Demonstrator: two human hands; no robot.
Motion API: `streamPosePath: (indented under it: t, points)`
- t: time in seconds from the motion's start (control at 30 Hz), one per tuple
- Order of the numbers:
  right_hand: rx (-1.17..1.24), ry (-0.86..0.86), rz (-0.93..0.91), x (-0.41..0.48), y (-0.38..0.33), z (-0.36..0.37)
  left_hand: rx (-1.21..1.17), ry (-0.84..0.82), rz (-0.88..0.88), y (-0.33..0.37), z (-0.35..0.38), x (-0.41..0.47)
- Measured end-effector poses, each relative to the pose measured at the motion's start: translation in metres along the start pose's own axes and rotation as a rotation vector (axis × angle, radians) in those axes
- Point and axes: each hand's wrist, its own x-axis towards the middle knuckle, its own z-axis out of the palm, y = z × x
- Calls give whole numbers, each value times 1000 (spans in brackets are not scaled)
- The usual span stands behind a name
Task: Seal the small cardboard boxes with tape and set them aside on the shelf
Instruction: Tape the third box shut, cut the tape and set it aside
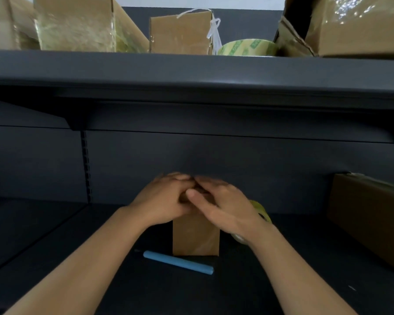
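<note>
A small upright cardboard box [196, 237] stands on the dark lower shelf [55, 258]. My left hand [164, 198] rests over its top from the left, fingers curled on it. My right hand [223, 205] lies flat over the top from the right, fingers spread and overlapping the left. The box top is hidden under both hands. A roll of clear tape [259, 212] shows partly behind my right wrist. A blue cutter [179, 262] lies flat in front of the box.
A larger brown box [369, 219] sits at the right of the lower shelf. On the upper shelf [191, 71] stand several taped boxes, a narrow box [180, 32] and another tape roll [248, 47].
</note>
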Motion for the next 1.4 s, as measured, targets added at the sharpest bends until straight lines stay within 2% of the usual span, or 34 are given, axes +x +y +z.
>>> streamPosePath:
  t: [0.07,0.2,0.3,0.5,0.6,0.73,1.0,1.17,1.3,1.4]
  points:
    - [-107,131,-1,2,-6,10,-41,40,-25,4,-1,-4]
    - [-128,390,23,3,-5,30,-53,58,-66,3,8,-8]
    - [-158,472,59,3,-6,36,-6,83,-65,4,16,-8]
    - [-169,495,98,6,-3,42,100,129,-146,6,20,-7]
    - [-149,527,41,5,-1,41,108,158,-201,9,20,-11]
    - [-119,504,-31,5,5,39,48,127,-171,9,15,-11]
    - [7,564,70,1,6,44,-13,137,-239,9,18,-12]
    - [155,560,101,-5,9,45,89,114,-246,15,12,-10]
    - [305,522,134,-12,11,39,310,-13,-196,25,1,2]
    - [485,548,146,-14,9,36,267,-139,-78,38,-9,24]
